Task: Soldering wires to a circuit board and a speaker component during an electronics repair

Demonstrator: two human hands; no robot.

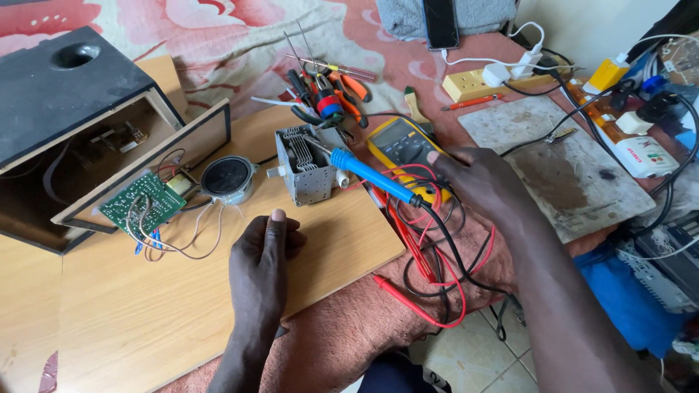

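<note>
My left hand point(261, 256) rests fingers-down on the wooden board point(145, 306), holding nothing, just in front of a grey metal finned component point(306, 166). My right hand point(477, 182) reaches over the yellow multimeter point(402, 144) and its tangle of red and black test leads point(429, 247), fingers touching the meter; whether it grips anything I cannot tell. A blue-handled soldering iron point(368, 175) lies across the finned component, tip resting on it.
An opened black speaker box point(65, 109) sits at left with a green circuit board point(142, 200) and a small speaker point(227, 178) wired out of it. Pliers and screwdrivers point(328, 91) lie behind. A stained board point(561, 160) and power strip point(484, 80) are at right.
</note>
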